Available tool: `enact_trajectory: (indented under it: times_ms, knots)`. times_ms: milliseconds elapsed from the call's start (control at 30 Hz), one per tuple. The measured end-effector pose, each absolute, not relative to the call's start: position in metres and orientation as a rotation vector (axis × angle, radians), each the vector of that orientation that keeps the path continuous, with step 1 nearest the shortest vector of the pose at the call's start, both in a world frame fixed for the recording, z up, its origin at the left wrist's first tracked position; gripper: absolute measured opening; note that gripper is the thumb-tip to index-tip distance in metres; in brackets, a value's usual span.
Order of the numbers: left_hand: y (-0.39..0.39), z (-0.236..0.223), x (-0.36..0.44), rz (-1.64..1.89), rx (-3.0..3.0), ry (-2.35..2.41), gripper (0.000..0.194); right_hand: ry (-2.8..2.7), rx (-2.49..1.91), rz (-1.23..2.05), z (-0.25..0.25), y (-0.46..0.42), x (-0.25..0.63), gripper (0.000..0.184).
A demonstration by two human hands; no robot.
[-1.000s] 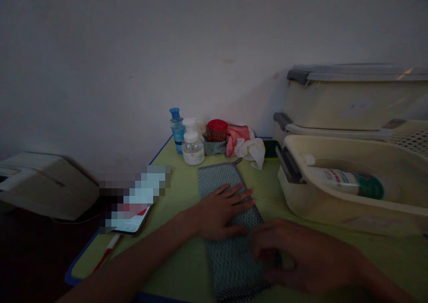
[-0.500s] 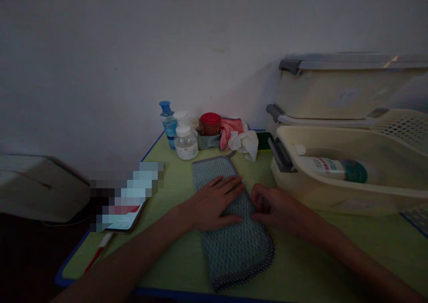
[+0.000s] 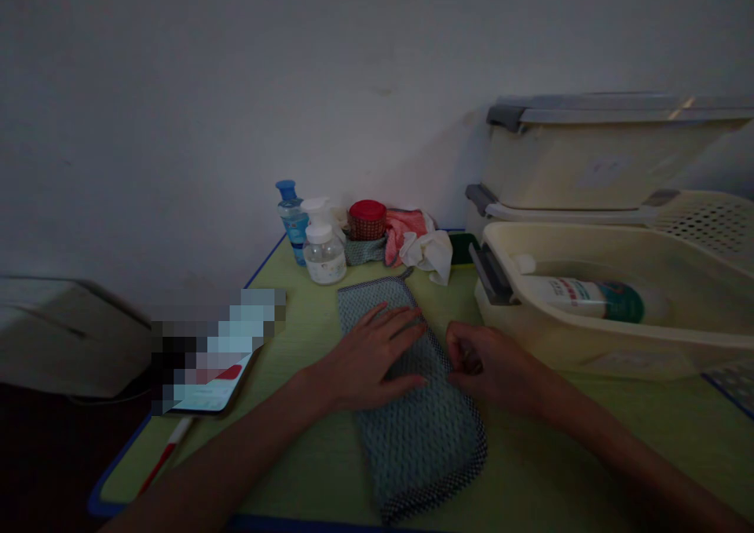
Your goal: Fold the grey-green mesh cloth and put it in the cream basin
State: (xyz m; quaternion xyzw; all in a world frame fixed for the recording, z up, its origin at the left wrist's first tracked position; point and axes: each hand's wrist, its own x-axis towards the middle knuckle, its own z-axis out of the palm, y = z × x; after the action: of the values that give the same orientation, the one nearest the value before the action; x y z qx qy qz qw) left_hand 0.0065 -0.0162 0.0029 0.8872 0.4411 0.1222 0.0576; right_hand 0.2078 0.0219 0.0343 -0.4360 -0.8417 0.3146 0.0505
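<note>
A grey-green woven cloth with a dark checked border lies folded lengthwise on the table, a small loop at its far end. My left hand rests flat across its middle, palm down and fingers stretched out. At the cloth's right edge is my right hand, its fingers curled and the thumb tip against the border. Whether those curled fingers pinch anything is hidden.
The green table has a blue rim. A phone and a red-and-white pen-like stick lie left. Behind stand a blue bottle, a clear jar, a red-lidded container and crumpled white cloth. A cream basket holds a bottle.
The view has shifted slightly. Both hands keep almost the same place on and beside the cloth, and the cloth stays folded.
</note>
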Motion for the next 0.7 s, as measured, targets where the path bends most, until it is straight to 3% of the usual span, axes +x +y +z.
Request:
enact_trajectory:
  times_ms: [700]
  knots:
    - [-0.015,-0.004,0.009,0.069,2.658,1.257,0.071,-2.477,-1.371,1.007,0.024,0.032,0.207,0.021]
